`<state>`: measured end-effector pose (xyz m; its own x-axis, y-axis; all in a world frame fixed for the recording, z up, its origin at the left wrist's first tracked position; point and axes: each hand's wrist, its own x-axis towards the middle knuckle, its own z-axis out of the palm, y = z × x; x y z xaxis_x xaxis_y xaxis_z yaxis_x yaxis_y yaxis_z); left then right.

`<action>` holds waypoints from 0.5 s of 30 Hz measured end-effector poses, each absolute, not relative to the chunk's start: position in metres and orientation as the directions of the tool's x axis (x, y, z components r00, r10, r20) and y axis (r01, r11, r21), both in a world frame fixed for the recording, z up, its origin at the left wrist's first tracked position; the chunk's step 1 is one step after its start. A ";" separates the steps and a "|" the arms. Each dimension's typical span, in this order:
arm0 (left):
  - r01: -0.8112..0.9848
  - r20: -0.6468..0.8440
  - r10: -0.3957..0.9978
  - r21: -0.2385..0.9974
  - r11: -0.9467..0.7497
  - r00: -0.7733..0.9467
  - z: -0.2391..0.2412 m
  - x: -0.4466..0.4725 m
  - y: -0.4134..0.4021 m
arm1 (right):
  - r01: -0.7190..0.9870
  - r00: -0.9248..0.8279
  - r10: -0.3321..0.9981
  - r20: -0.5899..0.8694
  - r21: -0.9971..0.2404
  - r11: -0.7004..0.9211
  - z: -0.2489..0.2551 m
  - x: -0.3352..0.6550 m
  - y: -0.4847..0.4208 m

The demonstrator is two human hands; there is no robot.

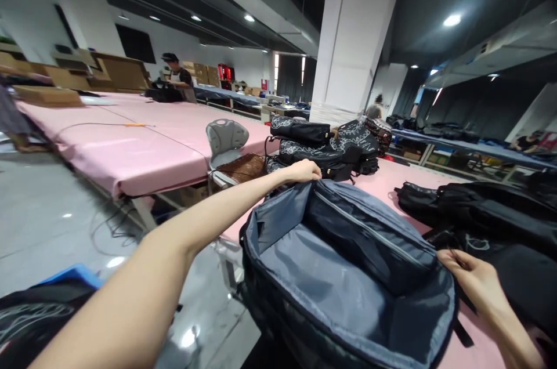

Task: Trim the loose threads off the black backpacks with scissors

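A black backpack [331, 276] lies wide open before me, its grey lining and a long zipped inner pocket showing. Part of it rests on the pink-covered table, and its near side hangs past the edge. At the far left corner of the opening, my left hand [304, 172] is closed on the backpack's rim. My right hand [467, 270] pinches at the right corner of the same rim, thumb and fingers together. The backpack's outer face is mostly turned away from view.
Black bags with white line patterns [304, 148] are piled behind the backpack. More black bags [491, 206] lie on the right. A grey chair [226, 140] stands beside another pink table [143, 154], where a person works. A white pillar [348, 38] rises behind.
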<state>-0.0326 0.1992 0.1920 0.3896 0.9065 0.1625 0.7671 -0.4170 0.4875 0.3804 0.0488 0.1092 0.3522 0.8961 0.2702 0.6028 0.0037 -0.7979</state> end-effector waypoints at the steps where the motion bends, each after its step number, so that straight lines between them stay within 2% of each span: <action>1: 0.753 0.158 0.908 0.513 -0.411 0.388 0.188 -0.034 0.204 | 0.590 0.345 0.909 0.234 -0.807 -0.017 0.109 0.382 0.050; 3: 0.721 0.127 0.919 0.584 -0.373 0.372 0.180 -0.039 0.208 | 0.563 0.340 0.923 0.183 -0.826 -0.044 0.109 0.384 0.052; 8: 0.621 0.008 0.942 0.750 -0.228 0.335 0.170 -0.047 0.206 | 0.496 0.346 0.920 0.182 -0.868 -0.015 0.109 0.384 0.059; 12: 0.574 -0.015 0.962 0.805 -0.151 0.273 0.168 -0.047 0.207 | 0.460 0.385 0.911 0.151 -0.886 -0.047 0.109 0.382 0.060; 15: 0.567 0.028 0.976 0.810 -0.148 0.214 0.164 -0.046 0.209 | 0.465 0.372 0.914 0.163 -0.885 -0.032 0.112 0.378 0.058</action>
<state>-0.0456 0.2090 0.1640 0.2139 0.9764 0.0284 0.5673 -0.1478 0.8102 0.3776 0.0582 0.1123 0.3720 0.9139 0.1626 0.4646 -0.0316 -0.8849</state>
